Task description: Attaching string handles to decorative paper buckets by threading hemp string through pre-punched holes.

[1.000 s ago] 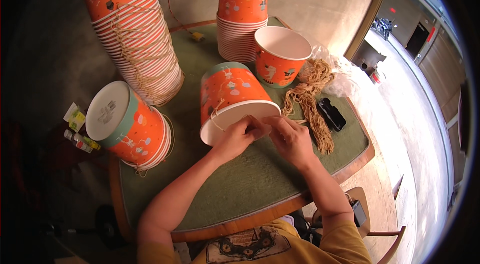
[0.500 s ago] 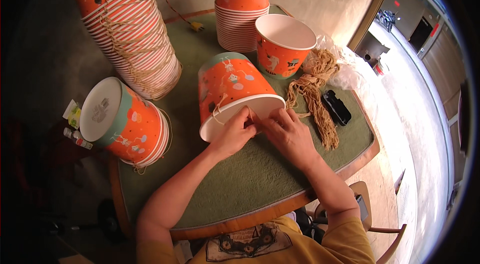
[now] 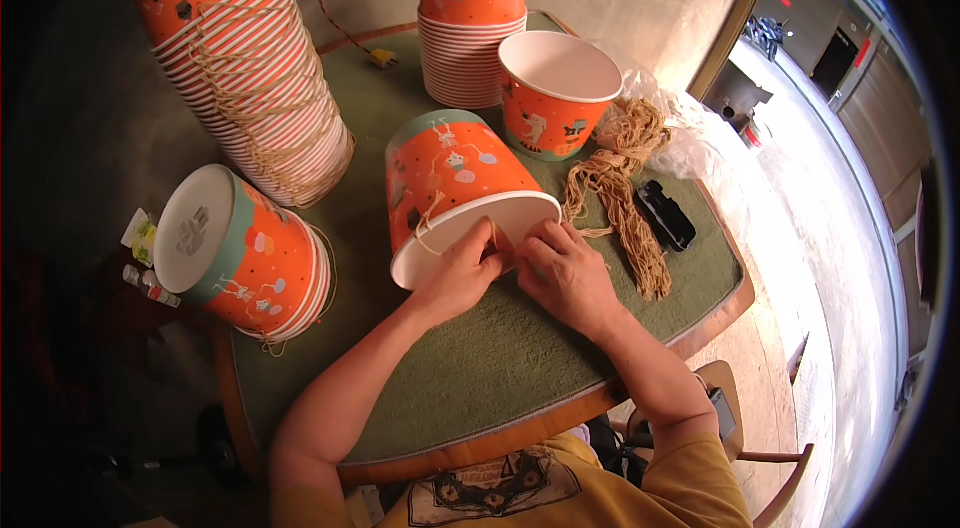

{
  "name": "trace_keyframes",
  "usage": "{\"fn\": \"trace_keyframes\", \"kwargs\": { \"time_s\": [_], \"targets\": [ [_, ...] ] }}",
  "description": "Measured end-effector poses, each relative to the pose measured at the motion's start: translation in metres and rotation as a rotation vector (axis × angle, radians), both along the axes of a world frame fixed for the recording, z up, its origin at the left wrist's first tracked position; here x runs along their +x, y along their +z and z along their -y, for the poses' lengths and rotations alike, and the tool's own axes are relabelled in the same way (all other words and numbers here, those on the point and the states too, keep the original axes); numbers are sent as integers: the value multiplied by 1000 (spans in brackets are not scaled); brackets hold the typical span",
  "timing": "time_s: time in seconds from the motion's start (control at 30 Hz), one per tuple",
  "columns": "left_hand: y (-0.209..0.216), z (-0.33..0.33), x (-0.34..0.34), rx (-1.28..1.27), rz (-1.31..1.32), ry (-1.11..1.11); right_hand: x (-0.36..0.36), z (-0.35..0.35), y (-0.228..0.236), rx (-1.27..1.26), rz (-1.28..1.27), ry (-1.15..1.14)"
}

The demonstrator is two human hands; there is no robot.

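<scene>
On the bench (image 3: 430, 408), a tilted bucket (image 3: 465, 163) lies before an upright bucket (image 3: 555, 118) and a short stack (image 3: 473, 48); a tall stack (image 3: 262, 103) stands left, a cord bundle (image 3: 637, 243) right.

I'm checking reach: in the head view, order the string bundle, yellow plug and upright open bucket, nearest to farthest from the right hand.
1. String bundle, just right of the right hand.
2. Upright open bucket, farther back.
3. Yellow plug, back left.

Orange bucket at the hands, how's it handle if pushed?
The bucket is probably light for its size: it's open and hollow. It may roll in an arc, being round and tapered. Its walls might dent; the stacked buckets nest closely, suggesting thin sides.
</scene>
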State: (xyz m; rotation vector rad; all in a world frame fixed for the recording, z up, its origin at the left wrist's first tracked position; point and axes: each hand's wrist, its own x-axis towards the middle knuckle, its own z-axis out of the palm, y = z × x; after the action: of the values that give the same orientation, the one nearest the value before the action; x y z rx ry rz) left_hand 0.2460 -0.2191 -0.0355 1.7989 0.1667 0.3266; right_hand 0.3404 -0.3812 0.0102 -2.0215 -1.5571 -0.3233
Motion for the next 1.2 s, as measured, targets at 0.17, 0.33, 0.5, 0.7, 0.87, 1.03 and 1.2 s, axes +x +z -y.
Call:
{"fn": "trace_keyframes", "kwargs": {
  "time_s": [0.17, 0.33, 0.5, 0.7, 0.87, 1.03, 1.2],
  "targets": [
    [3, -4, 0, -125, -101, -76, 5, 0, -3, 31, -4, 39],
    [3, -4, 0, -196, -98, -75, 6, 3, 1, -13, -53, 92],
    [4, -5, 0, -210, -106, -83, 5, 6, 10, -98, -101, 93],
    [15, -4, -3, -198, -125, -112, 10, 10, 15, -162, -133, 137],
    [15, -2, -4, -205, -99, -121, 10, 11, 14, -144, -139, 147],
    [11, -1, -3, -146, -82, -111, 13, 11, 11, -87, -106, 178],
    [12, 1, -3, -169, -82, -97, 14, 10, 10, -68, -105, 177]
  ]
}}
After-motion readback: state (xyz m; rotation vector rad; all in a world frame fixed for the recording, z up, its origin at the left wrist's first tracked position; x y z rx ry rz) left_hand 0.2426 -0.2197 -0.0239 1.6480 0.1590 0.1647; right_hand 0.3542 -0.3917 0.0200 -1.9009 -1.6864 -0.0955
